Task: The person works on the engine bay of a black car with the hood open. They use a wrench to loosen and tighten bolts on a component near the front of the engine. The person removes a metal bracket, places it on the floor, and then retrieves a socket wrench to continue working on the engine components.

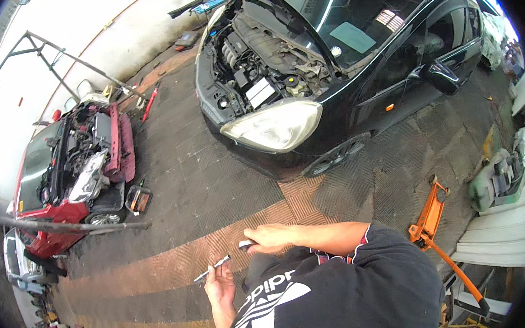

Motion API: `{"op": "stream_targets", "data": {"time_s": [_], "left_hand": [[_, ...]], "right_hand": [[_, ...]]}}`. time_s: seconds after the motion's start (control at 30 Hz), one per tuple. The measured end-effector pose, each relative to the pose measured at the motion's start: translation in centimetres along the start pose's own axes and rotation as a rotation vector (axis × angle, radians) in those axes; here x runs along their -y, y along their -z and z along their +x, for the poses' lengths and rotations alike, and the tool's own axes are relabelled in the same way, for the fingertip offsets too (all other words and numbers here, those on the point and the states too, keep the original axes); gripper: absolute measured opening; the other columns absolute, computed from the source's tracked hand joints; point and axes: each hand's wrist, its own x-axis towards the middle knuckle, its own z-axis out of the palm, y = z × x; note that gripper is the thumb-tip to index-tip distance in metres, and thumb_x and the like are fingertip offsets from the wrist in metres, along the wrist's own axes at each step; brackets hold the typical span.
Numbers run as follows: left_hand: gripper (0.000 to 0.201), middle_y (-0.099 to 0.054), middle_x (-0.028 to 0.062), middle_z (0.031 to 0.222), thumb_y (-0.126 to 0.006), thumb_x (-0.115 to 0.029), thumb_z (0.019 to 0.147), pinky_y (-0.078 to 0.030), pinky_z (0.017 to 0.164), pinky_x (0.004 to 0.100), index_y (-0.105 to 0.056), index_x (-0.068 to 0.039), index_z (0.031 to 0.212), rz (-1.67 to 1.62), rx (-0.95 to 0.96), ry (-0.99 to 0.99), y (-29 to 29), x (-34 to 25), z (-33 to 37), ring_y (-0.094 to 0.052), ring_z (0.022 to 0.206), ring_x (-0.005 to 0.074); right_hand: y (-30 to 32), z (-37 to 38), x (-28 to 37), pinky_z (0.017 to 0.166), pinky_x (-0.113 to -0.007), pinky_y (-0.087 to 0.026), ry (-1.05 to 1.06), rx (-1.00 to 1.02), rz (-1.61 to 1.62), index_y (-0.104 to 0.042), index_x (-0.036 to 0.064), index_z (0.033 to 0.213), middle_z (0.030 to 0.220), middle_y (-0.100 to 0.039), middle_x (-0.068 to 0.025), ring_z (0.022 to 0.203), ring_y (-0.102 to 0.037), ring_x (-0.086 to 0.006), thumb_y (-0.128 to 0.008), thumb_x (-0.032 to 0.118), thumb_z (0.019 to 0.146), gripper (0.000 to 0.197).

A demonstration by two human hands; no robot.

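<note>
My left hand point(221, 287) is gripping a slim metal rod point(212, 269) with a thicker, socket-like end, and is holding it slanted above the matted floor point(171, 259). My right hand point(270, 238) is clasping a small dark object point(246, 245) near that thick end; I am not able to tell its exact kind. The two pieces are standing apart, and neither is touching a vehicle.

Beyond, a black car point(365, 120) is standing with its hood point(292, 16) raised, its engine bay point(248, 68) lying exposed. On progress: the opening-up is appearing done; I am seeing no tool at the engine, and how much is remaining I am not able to judge.

Further out, a red car point(61, 213) is sitting at left with its front opened up, and an orange floor jack point(429, 212) is resting at right.
</note>
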Motion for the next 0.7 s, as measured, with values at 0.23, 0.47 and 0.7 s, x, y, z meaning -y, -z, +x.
{"op": "stream_targets", "data": {"time_s": [0.23,0.47,0.7], "left_hand": [[0.022,-0.065,0.0163,0.121,-0.051,-0.019,0.103,-0.057,0.086,0.0327,-0.056,0.001,0.113,-0.003,0.134,0.237,-8.9,-5.8,15.8,-0.064,0.110,0.0277],[0.019,-0.065,0.0160,0.122,-0.051,-0.019,0.103,-0.058,0.084,0.0341,-0.059,-0.003,0.109,0.144,0.396,0.664,-18.3,-7.1,32.0,-0.064,0.110,0.0279],[0.021,-0.068,0.0096,0.117,-0.054,-0.024,0.103,-0.055,0.084,0.0321,-0.060,-0.005,0.109,0.410,0.613,0.960,-31.7,-6.4,37.0,-0.066,0.106,0.0215]], "right_hand": [[6.7,9.2,-5.4,0.071,-0.034,-0.047,-0.191,-0.213,0.533,-0.064,0.0060,0.111,0.081,-0.062,-0.0072,0.076,-0.059,-0.0182,-0.046,0.049,0.102,0.047],[10.1,14.4,-5.3,0.065,-0.024,-0.039,-0.213,-0.757,0.837,-0.054,0.0049,0.132,0.087,-0.049,0.0012,0.071,-0.042,-0.0079,-0.046,0.039,0.105,0.044],[17.4,13.8,-5.3,0.068,-0.022,-0.040,-0.172,-0.903,0.992,-0.055,0.0096,0.135,0.100,-0.057,0.0042,0.075,-0.043,-0.0063,-0.047,0.044,0.104,0.047]]}}
